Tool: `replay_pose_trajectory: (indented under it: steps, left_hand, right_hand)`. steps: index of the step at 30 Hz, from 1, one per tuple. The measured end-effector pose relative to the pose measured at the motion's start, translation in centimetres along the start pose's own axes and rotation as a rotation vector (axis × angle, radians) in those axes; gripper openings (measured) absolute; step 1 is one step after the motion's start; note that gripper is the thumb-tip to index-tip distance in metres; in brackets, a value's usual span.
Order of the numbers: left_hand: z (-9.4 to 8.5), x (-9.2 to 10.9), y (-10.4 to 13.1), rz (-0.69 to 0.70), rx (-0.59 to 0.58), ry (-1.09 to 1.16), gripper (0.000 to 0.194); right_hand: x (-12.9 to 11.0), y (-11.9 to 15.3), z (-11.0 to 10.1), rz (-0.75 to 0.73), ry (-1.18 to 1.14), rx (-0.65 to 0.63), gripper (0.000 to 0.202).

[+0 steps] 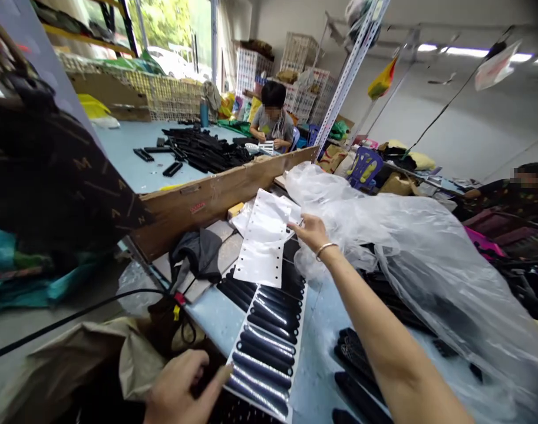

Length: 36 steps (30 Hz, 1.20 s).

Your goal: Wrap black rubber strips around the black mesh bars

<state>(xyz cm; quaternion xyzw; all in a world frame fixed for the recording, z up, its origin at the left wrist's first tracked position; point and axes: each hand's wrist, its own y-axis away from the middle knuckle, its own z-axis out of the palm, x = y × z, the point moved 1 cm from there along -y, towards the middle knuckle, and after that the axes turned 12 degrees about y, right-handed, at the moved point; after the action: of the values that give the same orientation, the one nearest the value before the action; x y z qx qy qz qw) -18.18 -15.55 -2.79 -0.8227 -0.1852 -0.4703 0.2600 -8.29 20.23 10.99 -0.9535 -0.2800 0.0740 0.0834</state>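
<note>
My right hand [313, 232] pinches the right edge of a white sheet [262, 241] with a row of dark holes along each long side. The sheet hangs over the far end of a long white-edged strip [264, 359] that bears rows of shiny black rounded pieces. At the lower left, my left hand [184, 386] has its thumb and fingers apart. Its thumb tip is at the strip's left edge; whether it touches, I cannot tell. More black pieces [237, 291] lie partly hidden beneath the sheet.
Clear plastic sheeting [410, 235] covers much of the right side. Black pieces [357, 365] lie near my right forearm. A wooden board [233, 188] borders the blue table [322, 318], with a dark cloth [200, 253] near it. Beyond sits a person [275, 121] by a black pile [202, 147].
</note>
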Motion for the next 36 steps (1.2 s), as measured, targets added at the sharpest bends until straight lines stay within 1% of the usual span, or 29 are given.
replay_pose_trajectory:
  steps: [1,3,4,5,6,7,8,9,10,11,13,14,16,17,18,19,21,22,23,24,25,26,28,29,31,33,36]
  left_hand:
    - [-0.2,-0.1,0.2,-0.186,-0.046,0.038,0.035]
    - [0.6,0.2,0.5,-0.508,-0.233,0.296,0.046]
    - [1.2,0.6,0.7,-0.625,-0.31,0.466,0.048]
    - [1.7,1.3,0.7,-0.706,-0.339,0.63,0.048]
    - [2.2,2.0,0.7,-0.753,-0.326,0.763,0.047]
    - [2.4,2.7,0.6,-0.776,-0.298,0.868,0.044]
    - [2.5,3.5,0.3,-0.781,-0.276,0.95,0.041]
    - [2.6,4.3,0.1,-0.78,-0.27,1.013,0.038]
    - [2.5,5.0,-0.2,-0.778,-0.278,1.064,0.036]
    - [2.5,5.7,-0.4,-0.779,-0.29,1.103,0.035]
    - [2.4,6.7,-0.7,-0.785,-0.307,1.153,0.032]
    - [2.5,7.0,-0.8,-0.786,-0.31,1.169,0.031]
    - [2.7,7.4,-0.4,-0.788,-0.311,1.19,0.03]
    - [2.9,7.4,-0.1,-0.791,-0.316,1.19,0.029]
    - [3.1,7.2,0.4,-0.796,-0.325,1.177,0.029]
    - [3.3,6.9,1.0,-0.804,-0.341,1.142,0.03]
    - [3.6,5.9,2.1,-0.819,-0.377,1.024,0.033]
    - [3.6,5.2,2.7,-0.82,-0.386,0.958,0.034]
    - [3.7,4.7,3.1,-0.815,-0.384,0.901,0.034]
    - [3.6,4.1,3.5,-0.805,-0.37,0.863,0.032]
    - [3.5,3.8,3.7,-0.794,-0.349,0.851,0.03]
    - [3.4,3.5,3.8,-0.786,-0.327,0.859,0.029]
    - [3.2,3.6,3.7,-0.785,-0.306,0.901,0.029]
    - [3.2,3.7,3.6,-0.788,-0.309,0.93,0.029]
    - [3.2,4.3,3.3,-0.785,-0.33,0.984,0.026]
    - [3.5,4.9,2.8,-0.757,-0.352,1.017,0.022]
    - [4.2,5.4,2.1,-0.703,-0.384,1.039,0.018]
  right_hand:
    - [0.3,1.5,0.0,-0.026,-0.011,0.014,0.032]
    - [0.2,6.1,0.3,-0.094,-0.044,0.017,0.029]
    - [-0.2,9.1,0.6,-0.138,-0.067,0.002,0.026]
    - [-0.6,12.3,1.0,-0.194,-0.095,-0.023,0.022]
    - [-1.2,15.8,1.4,-0.274,-0.136,-0.043,0.023]
    - [-1.7,19.1,1.8,-0.404,-0.21,-0.012,0.036]
    - [-2.1,22.1,2.2,-0.476,-0.26,0.056,0.055]
    - [-2.4,24.7,2.5,-0.506,-0.282,0.122,0.071]
    - [-2.5,26.7,2.8,-0.518,-0.272,0.161,0.076]
    - [-2.4,28.1,3.0,-0.518,-0.253,0.19,0.072]
    - [-2.0,29.4,2.7,-0.515,-0.231,0.281,0.047]
    - [-1.6,29.5,2.4,-0.511,-0.221,0.338,0.043]
    - [-0.9,29.4,1.6,-0.515,-0.19,0.446,0.049]
    - [-0.6,29.5,1.2,-0.521,-0.167,0.48,0.05]
    - [-0.3,29.8,0.9,-0.526,-0.141,0.473,0.047]
    - [-0.2,30.3,0.7,-0.526,-0.125,0.424,0.04]
    - [-0.1,31.7,0.7,-0.499,-0.133,0.251,0.02]
    - [-0.1,32.4,0.8,-0.471,-0.151,0.157,0.018]
    - [-0.3,33.0,0.9,-0.438,-0.178,0.092,0.02]
    - [-0.5,33.4,1.1,-0.409,-0.218,0.075,0.018]
    - [-0.9,33.5,1.4,-0.387,-0.267,0.104,0.013]
    - [-1.3,33.5,1.8,-0.373,-0.32,0.147,0.012]
    - [-2.6,32.9,3.0,-0.364,-0.442,0.216,0.026]
    - [-3.2,32.6,3.7,-0.354,-0.501,0.227,0.029]
    - [-4.4,32.0,5.2,-0.294,-0.599,0.207,0.03]
    - [-5.0,31.6,6.4,-0.201,-0.683,0.169,0.027]
    - [-4.8,31.3,7.1,-0.136,-0.798,0.108,0.02]
